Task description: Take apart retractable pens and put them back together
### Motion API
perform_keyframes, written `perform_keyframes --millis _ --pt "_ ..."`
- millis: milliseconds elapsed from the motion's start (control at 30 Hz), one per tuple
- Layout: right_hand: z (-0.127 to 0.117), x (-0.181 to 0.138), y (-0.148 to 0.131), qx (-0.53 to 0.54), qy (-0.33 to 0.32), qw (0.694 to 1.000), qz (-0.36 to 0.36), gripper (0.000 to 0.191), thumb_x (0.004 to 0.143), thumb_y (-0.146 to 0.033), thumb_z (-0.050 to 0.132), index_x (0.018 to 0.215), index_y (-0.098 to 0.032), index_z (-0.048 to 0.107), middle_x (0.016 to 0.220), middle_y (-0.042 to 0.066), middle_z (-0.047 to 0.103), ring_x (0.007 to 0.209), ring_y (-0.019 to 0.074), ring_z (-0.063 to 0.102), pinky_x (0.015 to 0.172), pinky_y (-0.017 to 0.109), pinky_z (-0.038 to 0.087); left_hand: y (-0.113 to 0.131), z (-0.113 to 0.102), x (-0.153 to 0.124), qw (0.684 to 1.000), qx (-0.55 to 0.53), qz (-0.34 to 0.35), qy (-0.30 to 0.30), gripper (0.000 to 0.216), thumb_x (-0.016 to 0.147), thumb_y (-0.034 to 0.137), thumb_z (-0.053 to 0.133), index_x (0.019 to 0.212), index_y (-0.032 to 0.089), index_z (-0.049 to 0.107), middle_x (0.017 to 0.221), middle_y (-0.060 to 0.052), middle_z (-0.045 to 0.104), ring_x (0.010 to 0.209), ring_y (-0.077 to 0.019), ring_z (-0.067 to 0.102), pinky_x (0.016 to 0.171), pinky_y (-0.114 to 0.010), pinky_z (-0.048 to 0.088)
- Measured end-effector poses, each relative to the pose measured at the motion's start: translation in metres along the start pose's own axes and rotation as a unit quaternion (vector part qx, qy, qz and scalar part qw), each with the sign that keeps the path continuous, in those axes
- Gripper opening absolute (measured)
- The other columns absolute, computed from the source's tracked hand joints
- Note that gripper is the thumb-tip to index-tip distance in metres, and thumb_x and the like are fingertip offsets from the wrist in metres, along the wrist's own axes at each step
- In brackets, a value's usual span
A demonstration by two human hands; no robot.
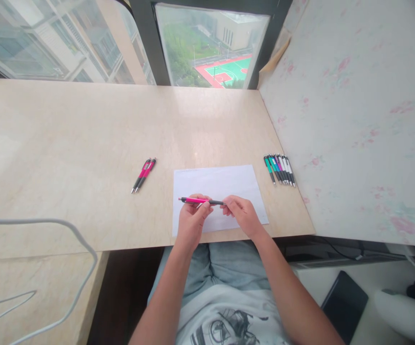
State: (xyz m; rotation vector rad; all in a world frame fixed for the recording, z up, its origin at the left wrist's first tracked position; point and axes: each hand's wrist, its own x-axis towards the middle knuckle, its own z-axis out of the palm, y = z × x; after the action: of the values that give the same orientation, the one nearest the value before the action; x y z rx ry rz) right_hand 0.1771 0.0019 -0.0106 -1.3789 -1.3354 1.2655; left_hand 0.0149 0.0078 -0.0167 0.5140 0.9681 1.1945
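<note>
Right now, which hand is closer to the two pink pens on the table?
Left. The left hand is right of the two pink pens, over the paper; the right hand is farther right.

a white shirt [225, 299] with a dark print [229, 328] across the front, pale blue-grey trousers [225, 266], bare forearms [173, 282].

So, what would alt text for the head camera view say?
A person's left hand holds a pink-and-black pen over white paper on a desk, with the right hand at its tip. Two similar pens lie to the left; a row of green, blue, purple and white pens lies at right.
</note>
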Motion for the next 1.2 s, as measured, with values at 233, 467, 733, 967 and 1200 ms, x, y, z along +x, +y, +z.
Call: perform_keyframes --millis 233,467,733,967,1200 --pt "0.002 -0.002 0.007 -0.028 0.057 0.997 0.035 0.048 0.095 -0.052 0.048 0.06 -0.02 0.056 0.05 -0.005 0.044 0.048 0.0106 0.039 0.05 0.025 0.032 -0.005 -0.007 -0.003 1.0 -0.005 0.002 -0.009 0.03 0.079 0.03 0.078 0.106 0.022 0.066 0.106 -0.007 0.073 0.092 -0.0176 0.072 0.075 -0.024 0.054" --pt "-0.001 -0.002 0.011 -0.029 0.058 0.997 0.028 0.05 0.094 -0.057 0.05 0.062 -0.02 0.061 0.052 -0.002 0.052 0.05 0.012 0.046 0.052 0.026 0.036 -0.006 -0.01 -0.001 0.999 0.005 0.032 0.012 0.024 0.078 0.031 0.079 0.097 0.018 0.072 0.105 -0.009 0.076 0.091 -0.0166 0.072 0.069 -0.021 0.054" --pt "0.001 -0.001 0.013 -0.032 0.062 0.996 -0.064 0.02 0.088 -0.041 0.065 0.087 -0.021 0.069 0.084 0.004 0.069 0.075 0.0166 0.062 0.065 0.028 0.047 -0.015 -0.009 0.0 0.995 -0.028 0.053 0.083 0.025 0.076 0.033 0.081 0.094 0.017 0.073 0.098 -0.009 0.077 0.085 -0.0148 0.073 0.07 -0.02 0.054" --pt "0.004 0.001 0.011 0.011 0.049 0.999 -0.012 0.037 0.096 -0.052 0.051 0.081 -0.02 0.064 0.065 0.001 0.064 0.06 0.014 0.059 0.058 0.027 0.046 -0.011 -0.008 0.0 0.995 -0.045 0.05 0.07 0.024 0.077 0.029 0.081 0.095 0.017 0.073 0.101 -0.009 0.077 0.09 -0.0156 0.073 0.073 -0.021 0.054" --pt "-0.002 0.0 0.009 0.045 0.033 0.998 -0.027 0.026 0.09 -0.046 0.062 0.088 -0.021 0.064 0.077 0.002 0.067 0.067 0.0149 0.06 0.059 0.027 0.045 -0.011 -0.019 0.002 0.997 -0.041 0.058 0.024 0.021 0.076 0.027 0.081 0.094 0.019 0.073 0.099 -0.008 0.078 0.088 -0.0148 0.073 0.072 -0.02 0.055"
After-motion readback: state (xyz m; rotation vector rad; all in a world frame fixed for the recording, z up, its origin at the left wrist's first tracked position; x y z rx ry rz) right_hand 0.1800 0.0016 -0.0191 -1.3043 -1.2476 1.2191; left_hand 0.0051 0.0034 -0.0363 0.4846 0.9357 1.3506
